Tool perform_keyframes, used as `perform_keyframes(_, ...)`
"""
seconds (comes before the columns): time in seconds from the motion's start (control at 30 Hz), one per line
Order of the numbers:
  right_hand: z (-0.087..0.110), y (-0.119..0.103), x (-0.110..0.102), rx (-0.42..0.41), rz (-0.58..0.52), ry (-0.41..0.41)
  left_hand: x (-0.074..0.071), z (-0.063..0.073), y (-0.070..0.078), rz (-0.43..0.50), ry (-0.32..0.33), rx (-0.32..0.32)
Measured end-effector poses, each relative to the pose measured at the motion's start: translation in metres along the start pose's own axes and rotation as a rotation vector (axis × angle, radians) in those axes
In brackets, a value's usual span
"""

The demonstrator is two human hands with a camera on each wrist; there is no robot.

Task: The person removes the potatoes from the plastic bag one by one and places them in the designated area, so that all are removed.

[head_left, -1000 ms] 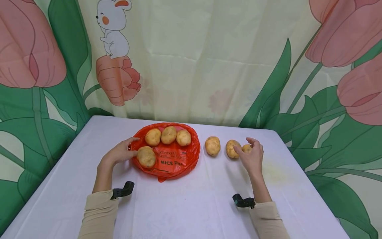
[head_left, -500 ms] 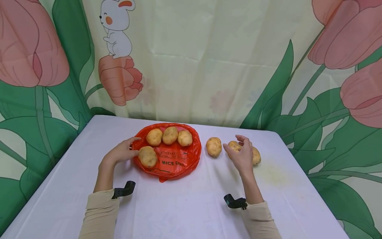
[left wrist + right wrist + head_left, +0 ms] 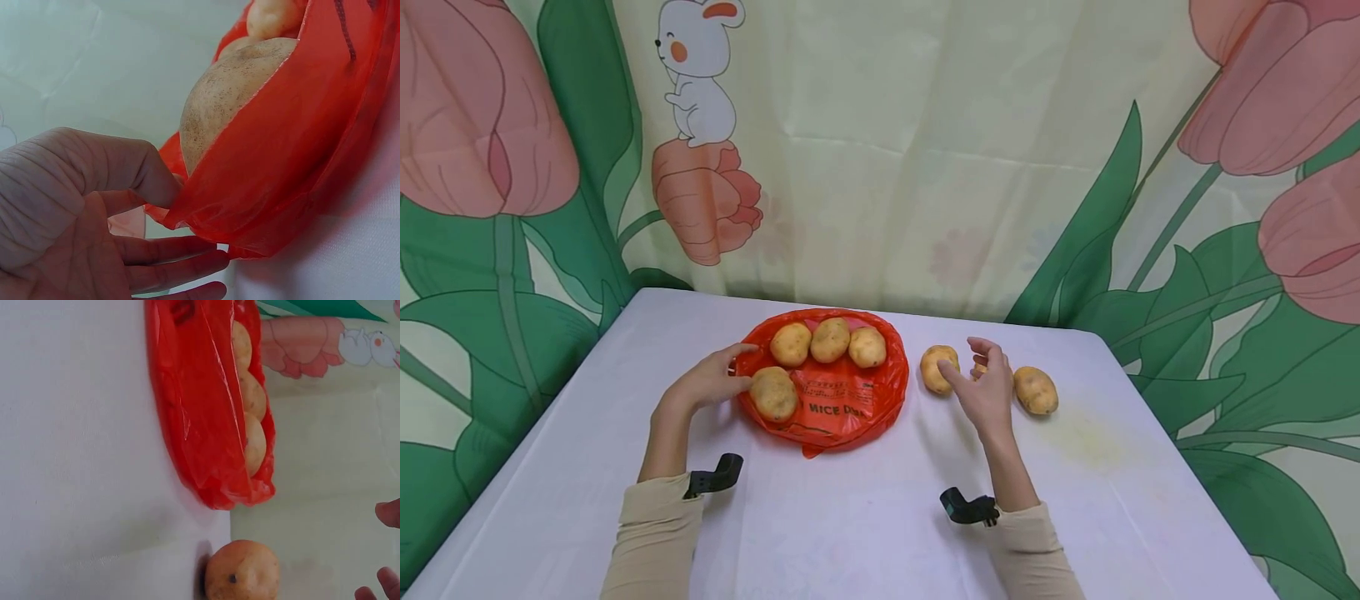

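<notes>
My left hand (image 3: 711,382) is at the left rim of the red plastic bag (image 3: 850,425). The left wrist view shows the thumb and index finger of the left hand (image 3: 94,206) pinching the bag's edge, the other fingers stretched below. Inside the bag lie several potatoes, the nearest potato (image 3: 773,394) beside the thumb. My right hand (image 3: 988,396), fingers spread and holding nothing, hovers above the table. Its thumb overlaps a loose potato (image 3: 937,369) in the head view. Another potato (image 3: 979,372) is mostly hidden behind this hand, and a third potato (image 3: 1036,390) lies to its right.
A white cloth covers the table (image 3: 850,525). Behind it hangs a curtain (image 3: 880,167) printed with tulips and a rabbit. Black cameras (image 3: 967,507) sit on both wrists. A faint yellowish stain (image 3: 1090,437) marks the cloth at right.
My right hand has moved left, from over the rightmost potato towards the one nearest the bag, uncovering the rightmost potato. The left hand has stayed at the bag's rim.
</notes>
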State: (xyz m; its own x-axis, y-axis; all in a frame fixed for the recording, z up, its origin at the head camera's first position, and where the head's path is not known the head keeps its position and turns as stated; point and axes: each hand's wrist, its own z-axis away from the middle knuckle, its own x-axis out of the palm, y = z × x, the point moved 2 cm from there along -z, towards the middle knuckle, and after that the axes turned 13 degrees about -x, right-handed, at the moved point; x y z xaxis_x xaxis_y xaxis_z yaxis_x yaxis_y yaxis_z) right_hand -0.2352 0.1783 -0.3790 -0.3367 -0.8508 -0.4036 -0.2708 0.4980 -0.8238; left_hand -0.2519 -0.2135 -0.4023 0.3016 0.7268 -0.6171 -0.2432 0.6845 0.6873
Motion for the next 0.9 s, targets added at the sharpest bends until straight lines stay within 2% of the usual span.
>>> perform_keyframes(0.13,0.004,-0.001,0.008,0.003,-0.031,-0.014,0.000,-0.001,0.001,-0.004,-0.006,-0.003)
perform_keyframes(0.37,0.008,-0.005,0.026,-0.018,-0.067,-0.079,-0.001,-0.001,0.000,-0.020,-0.001,0.031)
perform_keyframes(0.57,0.012,-0.007,0.042,-0.068,-0.043,-0.148,0.000,0.001,-0.002,-0.011,-0.012,0.027)
perform_keyframes(0.9,0.014,-0.008,0.061,-0.056,-0.030,-0.219,-0.001,0.000,-0.002,-0.016,-0.010,0.032)
